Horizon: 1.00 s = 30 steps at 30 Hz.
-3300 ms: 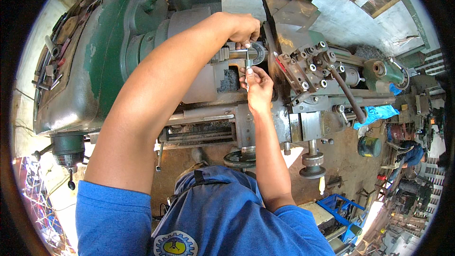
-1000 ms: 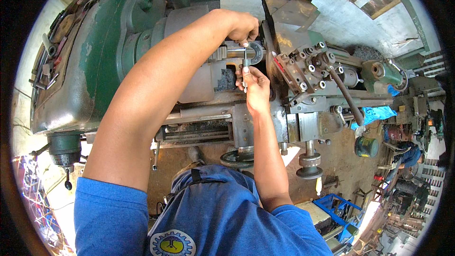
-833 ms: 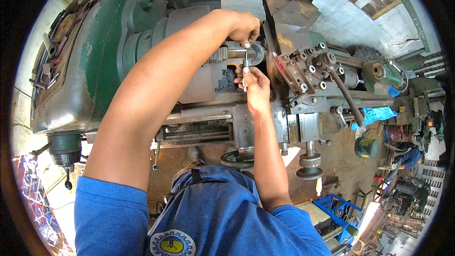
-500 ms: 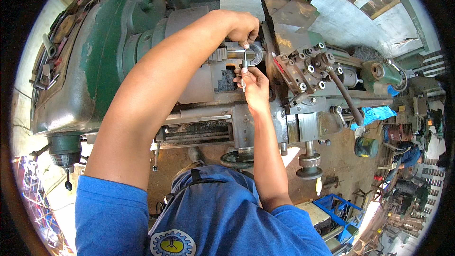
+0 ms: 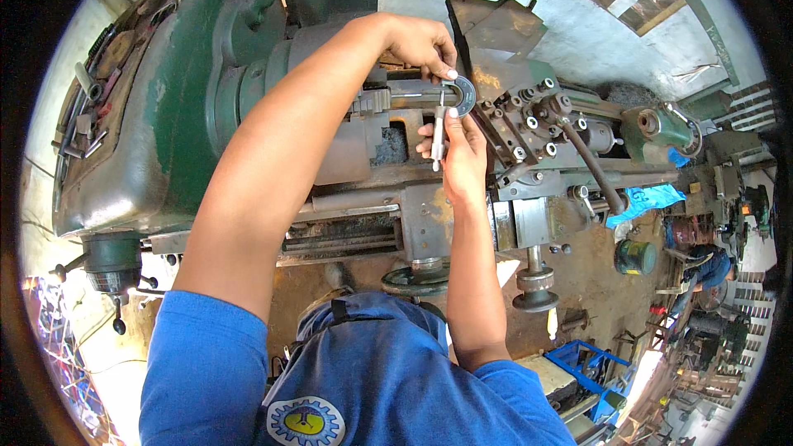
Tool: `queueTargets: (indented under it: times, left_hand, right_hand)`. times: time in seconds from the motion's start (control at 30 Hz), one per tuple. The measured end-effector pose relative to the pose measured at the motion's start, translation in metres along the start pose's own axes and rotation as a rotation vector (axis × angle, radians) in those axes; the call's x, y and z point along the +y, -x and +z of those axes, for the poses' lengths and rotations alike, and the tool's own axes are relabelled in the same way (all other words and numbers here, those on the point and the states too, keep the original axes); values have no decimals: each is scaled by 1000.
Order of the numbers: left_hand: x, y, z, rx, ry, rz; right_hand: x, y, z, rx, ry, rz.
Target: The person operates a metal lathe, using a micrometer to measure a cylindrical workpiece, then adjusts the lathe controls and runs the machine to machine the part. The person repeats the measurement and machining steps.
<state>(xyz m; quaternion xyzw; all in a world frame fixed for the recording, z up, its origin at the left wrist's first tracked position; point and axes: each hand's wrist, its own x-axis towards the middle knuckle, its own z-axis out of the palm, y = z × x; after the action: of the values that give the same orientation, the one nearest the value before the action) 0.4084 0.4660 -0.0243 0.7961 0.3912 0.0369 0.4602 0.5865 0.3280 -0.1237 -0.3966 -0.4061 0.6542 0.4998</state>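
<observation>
Both my hands are on an outside micrometer with a dark C-shaped frame (image 5: 467,98) and a silver barrel (image 5: 438,136). My left hand (image 5: 420,43) reaches over from the far side, thumb and fingers pinched at the frame's far end. From the near side my right hand (image 5: 465,153) holds the micrometer where frame and barrel meet, its other fingers curled behind the barrel. A slim metal bar (image 5: 406,93) sticks out of the lathe chuck (image 5: 371,101) toward the micrometer. Whether the jaws touch the bar, I cannot tell.
Right of my hands stands the tool post (image 5: 529,120) with its long lever (image 5: 596,167). The green headstock (image 5: 157,132) fills the left, with loose tools (image 5: 99,87) on top. Handwheels (image 5: 535,291) project toward me. A green bucket (image 5: 635,257) and blue crate (image 5: 582,363) lie beyond.
The micrometer and both hands have shifted slightly right, toward the tool post. More of the micrometer's frame faces me, and my right thumb now lies higher beside it.
</observation>
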Motion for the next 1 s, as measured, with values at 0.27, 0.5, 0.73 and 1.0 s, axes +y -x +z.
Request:
queueTargets:
  times: [0.27,0.5,0.73,1.0]
  left_hand:
    - [51,37,18,159,172,179]
    - [123,142,93,607,409,293]
    - [147,208,131,700,659,269]
    - [149,227,156,739,992,458]
  right_hand:
    - [-53,48,9,-37,-267,41]
    - [-127,116,15,-238,38,-79]
    - [-161,163,35,-528,-169,145]
    - [-175,187,56,-425,378,-180]
